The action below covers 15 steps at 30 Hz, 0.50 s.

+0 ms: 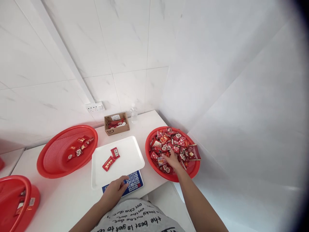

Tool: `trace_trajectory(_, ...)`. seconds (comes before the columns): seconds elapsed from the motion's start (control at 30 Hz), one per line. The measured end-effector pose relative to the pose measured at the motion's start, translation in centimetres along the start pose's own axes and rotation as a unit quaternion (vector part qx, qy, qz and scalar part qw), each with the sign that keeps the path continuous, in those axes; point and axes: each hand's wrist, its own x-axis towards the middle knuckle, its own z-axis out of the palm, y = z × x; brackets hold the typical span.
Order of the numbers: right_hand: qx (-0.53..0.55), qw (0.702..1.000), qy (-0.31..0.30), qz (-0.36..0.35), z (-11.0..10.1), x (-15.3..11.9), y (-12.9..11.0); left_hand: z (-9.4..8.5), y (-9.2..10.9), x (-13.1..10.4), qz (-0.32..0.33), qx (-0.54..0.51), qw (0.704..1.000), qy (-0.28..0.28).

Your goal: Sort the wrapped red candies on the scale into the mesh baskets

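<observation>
My right hand reaches into a red basket heaped with small red candy packets. Its thumb and fingers are spread over the packets, and some fingertips are hidden among them. My left hand lies at the blue keypad of a weighing scale, fingers loosely bent and holding nothing. Behind the keypad is the scale's white tray. Two red wrapped candies lie on it, near each other.
At left stands a red basket with several packets inside. Another red basket is nearer at the lower left. A small cardboard box with red packets and a clear bottle stand by the wall.
</observation>
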Motion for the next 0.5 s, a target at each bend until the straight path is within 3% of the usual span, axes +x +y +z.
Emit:
trace_trajectory(0.1,-0.141,0.988,-0.004,0.067,2.4,-0.7,-0.6,0.0,0.3,-0.3,-0.002,0.014,1.000,-0.011)
trace_trajectory(0.2,-0.236,0.970,-0.002,0.050,3.2,-1.4,-0.5,0.0,0.5,-0.3,0.001,0.027,0.999,-0.021)
trace_trajectory(0.4,-0.218,0.976,0.003,-0.030,0.1,-0.9,0.8,-0.1,0.2,-0.1,0.013,0.034,0.999,-0.027)
trace_trajectory(0.5,-0.164,0.983,-0.063,-0.056,-1.2,-0.7,1.2,-0.6,-0.1,-0.3,0.017,0.031,0.999,-0.028)
